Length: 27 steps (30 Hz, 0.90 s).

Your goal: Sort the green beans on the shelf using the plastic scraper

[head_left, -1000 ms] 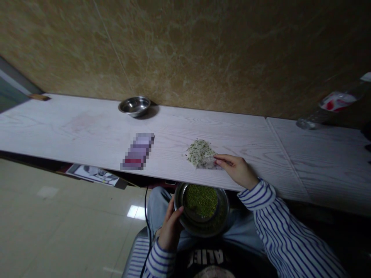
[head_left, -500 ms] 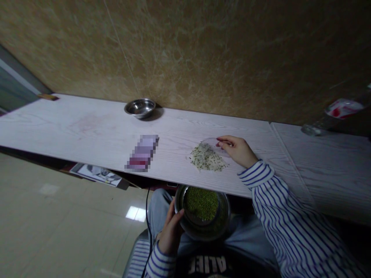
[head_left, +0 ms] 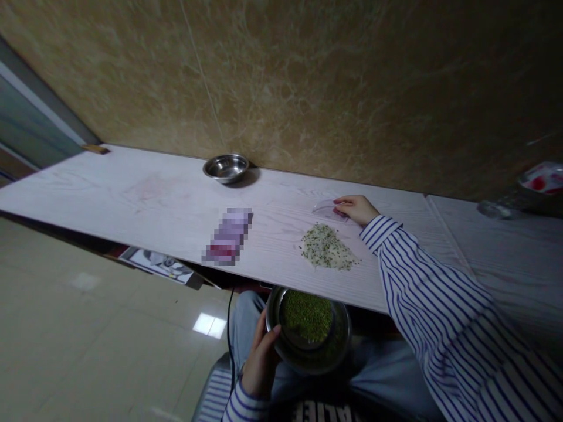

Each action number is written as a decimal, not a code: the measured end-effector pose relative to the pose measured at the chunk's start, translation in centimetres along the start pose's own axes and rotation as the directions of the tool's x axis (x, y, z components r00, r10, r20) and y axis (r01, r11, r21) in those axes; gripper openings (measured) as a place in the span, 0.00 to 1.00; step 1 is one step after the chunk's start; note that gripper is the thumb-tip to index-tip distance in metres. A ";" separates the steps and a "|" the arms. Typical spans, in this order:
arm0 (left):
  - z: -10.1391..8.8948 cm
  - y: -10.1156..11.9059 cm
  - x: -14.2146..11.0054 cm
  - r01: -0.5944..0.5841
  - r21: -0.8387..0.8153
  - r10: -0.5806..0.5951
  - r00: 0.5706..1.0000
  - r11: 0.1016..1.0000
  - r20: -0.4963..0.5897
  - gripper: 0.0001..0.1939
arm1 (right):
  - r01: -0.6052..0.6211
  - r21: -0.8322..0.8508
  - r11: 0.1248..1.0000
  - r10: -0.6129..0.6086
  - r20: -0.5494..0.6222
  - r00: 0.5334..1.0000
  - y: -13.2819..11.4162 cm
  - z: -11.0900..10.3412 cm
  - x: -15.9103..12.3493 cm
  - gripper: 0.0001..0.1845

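My left hand [head_left: 261, 363] is closed on the rim of a steel bowl [head_left: 342, 351], thumb on top. The bowl sits at my lap just below the table edge, with green beans [head_left: 307, 315] inside that look like mung beans. Up on the table, my right hand [head_left: 358, 210] pinches a thin clear plastic piece with a curved edge [head_left: 324, 206]; its exact kind is unclear. Just in front of that hand lies a loose pile of white grains mixed with green beans [head_left: 328, 246]. The plastic piece is at the pile's far side, apart from it.
A second steel bowl [head_left: 226, 169] stands by the wall. A pixelated flat object [head_left: 227, 236] lies left of the pile. At the far right is a clear bottle with a red and white label [head_left: 539, 180]. A dark cable [head_left: 231, 334] hangs beside my leg.
My right hand has moved the plastic piece away from the pile, toward the wall. The view has shifted slightly; my left hand still holds the bowl.
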<state>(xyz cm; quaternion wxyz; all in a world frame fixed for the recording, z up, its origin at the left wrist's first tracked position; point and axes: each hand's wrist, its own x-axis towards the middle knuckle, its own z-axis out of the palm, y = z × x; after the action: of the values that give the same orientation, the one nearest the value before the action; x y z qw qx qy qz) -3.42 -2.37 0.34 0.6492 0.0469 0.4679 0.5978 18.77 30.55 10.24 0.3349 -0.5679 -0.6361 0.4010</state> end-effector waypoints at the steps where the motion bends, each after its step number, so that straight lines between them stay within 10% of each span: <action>1: 0.0 0.0 0.0 -0.004 0.002 0.004 1.000 1.000 0.004 0.38 | -0.004 0.001 1.000 0.004 0.020 1.000 0.0 0.2 0.1 0.09; 27: -0.2 0.1 0.2 0.023 0.013 -0.022 0.999 1.000 -0.027 0.39 | 0.190 -0.065 0.980 -0.107 0.630 0.769 -3.6 3.7 -0.9 0.12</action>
<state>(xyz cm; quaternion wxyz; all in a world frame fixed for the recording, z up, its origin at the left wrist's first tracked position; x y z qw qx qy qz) -3.72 -2.25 0.16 0.6493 0.0380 0.4811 0.5879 14.03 29.10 11.78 0.1001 -0.3709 -0.7776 0.4977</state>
